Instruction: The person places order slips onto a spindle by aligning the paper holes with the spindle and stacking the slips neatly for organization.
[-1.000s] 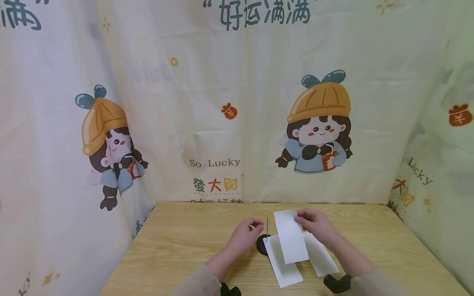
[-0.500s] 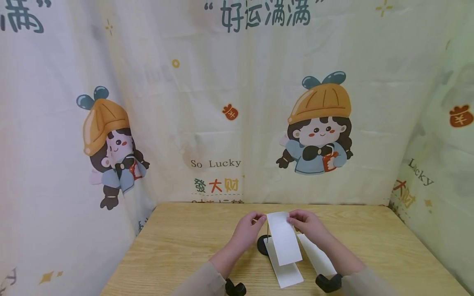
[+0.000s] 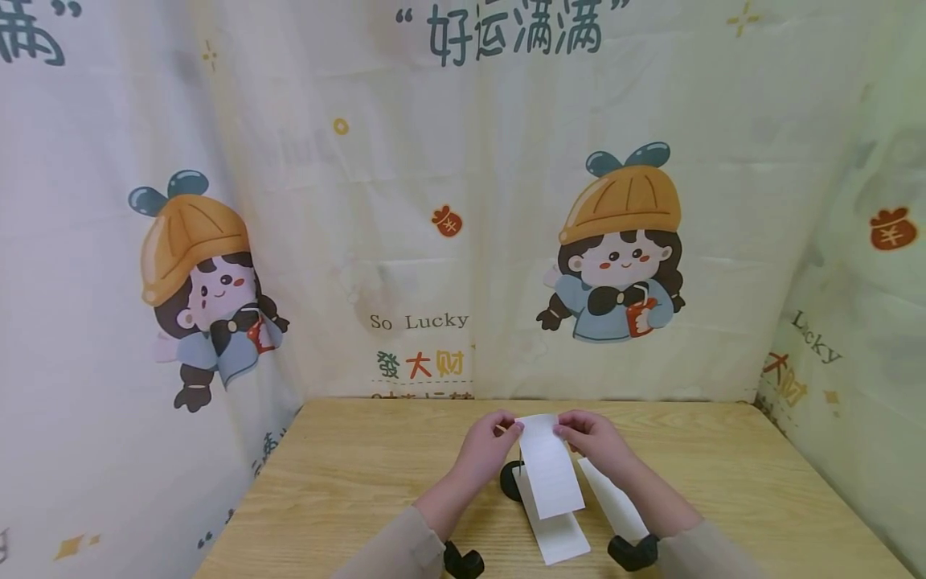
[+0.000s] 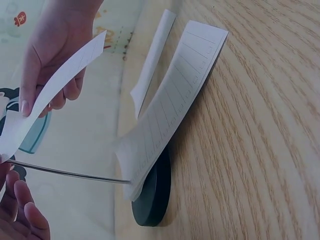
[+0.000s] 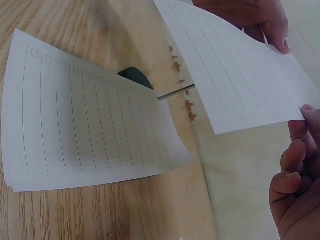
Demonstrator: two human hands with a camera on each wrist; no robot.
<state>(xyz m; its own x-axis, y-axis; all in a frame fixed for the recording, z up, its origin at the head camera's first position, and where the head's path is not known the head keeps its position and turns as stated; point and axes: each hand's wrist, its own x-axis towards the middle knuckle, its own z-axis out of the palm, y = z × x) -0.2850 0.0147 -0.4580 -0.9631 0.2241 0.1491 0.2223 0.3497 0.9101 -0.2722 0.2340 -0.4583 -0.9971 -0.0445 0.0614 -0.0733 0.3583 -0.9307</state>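
My left hand [image 3: 486, 446] and right hand [image 3: 595, 438] each pinch an upper corner of a white lined paper slip [image 3: 551, 470], held above the table. Below it stands a bill spike with a round black base [image 3: 510, 481] and a thin metal rod [image 4: 70, 173]. Several lined slips [image 5: 95, 115] are threaded on the rod, low near the base, their free ends curving up. The rod's tip meets the held slip [image 4: 60, 82] by the left fingertips; I cannot tell whether it pierces the paper.
More white slips [image 3: 613, 503] lie on the wooden table [image 3: 362, 466], right of the spike, partly behind my right forearm. A printed cloth [image 3: 405, 265] hangs behind the table and along both sides. Black camera mounts [image 3: 633, 553] sit at the wrists.
My right hand has carried the slip left until its top lies over the spike. My left hand, near the rod before, now pinches the slip's left corner.
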